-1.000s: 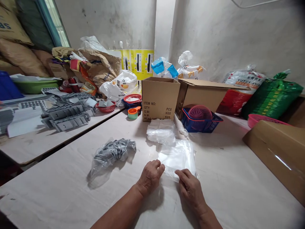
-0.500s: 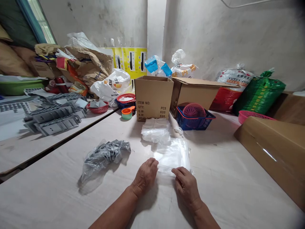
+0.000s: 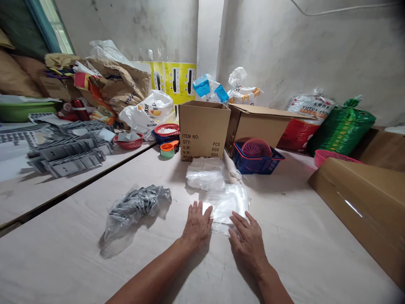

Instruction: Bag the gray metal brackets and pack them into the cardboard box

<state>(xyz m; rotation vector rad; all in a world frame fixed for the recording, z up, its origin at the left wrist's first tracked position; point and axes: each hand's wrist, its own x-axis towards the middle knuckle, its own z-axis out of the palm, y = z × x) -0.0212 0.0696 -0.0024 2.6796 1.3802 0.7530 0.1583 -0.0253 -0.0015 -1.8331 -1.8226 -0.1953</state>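
While the left hand point(image 3: 198, 226) and the right hand point(image 3: 248, 244) lie palm down on the pale wooden surface point(image 3: 60, 270), neither grip is clenched: both are released, with the fingers spread and nothing grasped. Their fingers rest on a flat, clear plastic bag point(image 3: 226, 207), the left hand over its left edge and the right hand over its lower right corner. The bag lies on the surface between the two hands and just ahead of them.

To the left, a crumpled clear plastic bag holding dark grey parts point(image 3: 137, 207) lies well clear of the left hand. Just beyond the flat bag sits a folded white-clear plastic bundle point(image 3: 205, 175), and behind that stands an open brown cardboard box with printed labelling point(image 3: 202, 131). Beside the box are a small orange and green roll of tape point(image 3: 167, 150) and a blue plastic basket with red rim point(image 3: 249, 166), which holds a round pink mesh piece point(image 3: 256, 147).

A large brown cardboard carton point(image 3: 357, 202) lies at the right. On a neighbouring table, grey moulded plastic pieces point(image 3: 68, 156) sit near a small red basket point(image 3: 128, 141). Farther back, against the wall, are a green woven sack point(image 3: 343, 126) and yellow printed card point(image 3: 174, 76).
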